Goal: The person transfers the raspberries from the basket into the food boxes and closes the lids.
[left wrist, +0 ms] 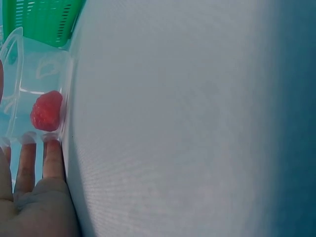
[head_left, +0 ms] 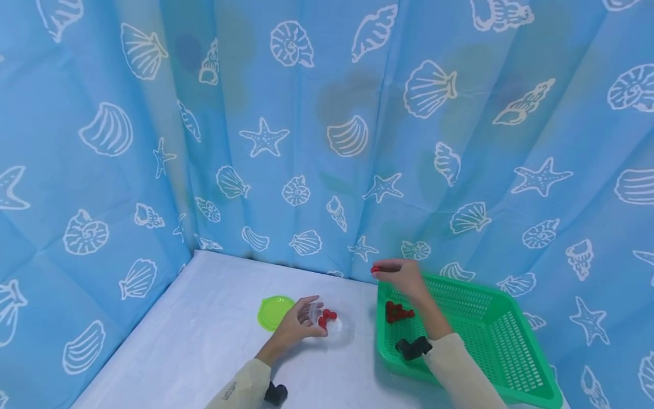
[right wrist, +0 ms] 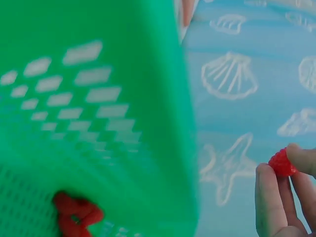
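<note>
A clear plastic container (head_left: pixel 341 326) stands on the white table with several red raspberries (head_left: pixel 323 321) inside. The left hand (head_left: pixel 292 328) curls its fingers and thumb around the container's left side; the left wrist view shows fingertips against its wall beside one raspberry (left wrist: pixel 47 111). Above the left rim of the green basket (head_left: pixel 380 335), the right hand (head_left: pixel 406 279) pinches one raspberry (head_left: pixel 375 269). That raspberry (right wrist: pixel 282 163) also shows between thumb and fingers of the right hand (right wrist: pixel 291 197) in the right wrist view. More raspberries (head_left: pixel 396 312) lie in the basket's left part.
A light green round lid (head_left: pixel 275 312) lies on the table (head_left: pixel 214 318), left of the left hand. The basket takes up the table's right side. A blue curtain (head_left: pixel 306 142) with white shell prints hangs behind and beside the table.
</note>
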Motion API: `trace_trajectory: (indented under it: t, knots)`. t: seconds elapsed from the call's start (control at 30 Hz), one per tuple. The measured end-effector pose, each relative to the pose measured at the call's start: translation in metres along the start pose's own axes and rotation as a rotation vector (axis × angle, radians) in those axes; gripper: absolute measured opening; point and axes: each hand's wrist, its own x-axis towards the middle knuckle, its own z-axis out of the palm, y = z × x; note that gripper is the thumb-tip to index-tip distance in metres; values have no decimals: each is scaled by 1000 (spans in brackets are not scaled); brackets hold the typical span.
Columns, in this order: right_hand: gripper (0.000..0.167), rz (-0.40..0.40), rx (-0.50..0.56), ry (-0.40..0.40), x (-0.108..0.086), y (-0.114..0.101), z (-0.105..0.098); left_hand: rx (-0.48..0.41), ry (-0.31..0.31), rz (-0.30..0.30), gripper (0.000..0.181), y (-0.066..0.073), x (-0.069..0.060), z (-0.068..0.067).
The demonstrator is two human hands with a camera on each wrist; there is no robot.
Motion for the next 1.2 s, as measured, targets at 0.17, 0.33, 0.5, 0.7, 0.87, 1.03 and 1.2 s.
trace_trajectory:
  t: [0.17, 0.33, 0.5, 0.7, 0.87, 1.03, 1.2]
  knots:
    - [28, -67, -55, 21, -8, -14, 24, 24, 8, 4, 78, -1, 0, 0]
    - [23, -138, -80, 36, -18, -18, 49, 39, 14, -6, 80, -4, 0, 0]
    - [23, -179, -75, 36, -30, -15, 72, 46, 20, -10, 82, -4, -1, 1]
    - [28, -144, -144, 55, -44, -3, 100, 52, 34, -9, 84, -3, -1, 1]
    - [27, -129, -183, 70, -53, 8, 121, 47, 29, 8, 85, -3, 0, 1]
    - [25, -168, -211, 117, -56, 17, 134, 40, 20, 18, 83, -3, 1, 0]
    - [24, -165, -233, 129, -58, 22, 140, 49, 22, 7, 85, -3, 0, 0]
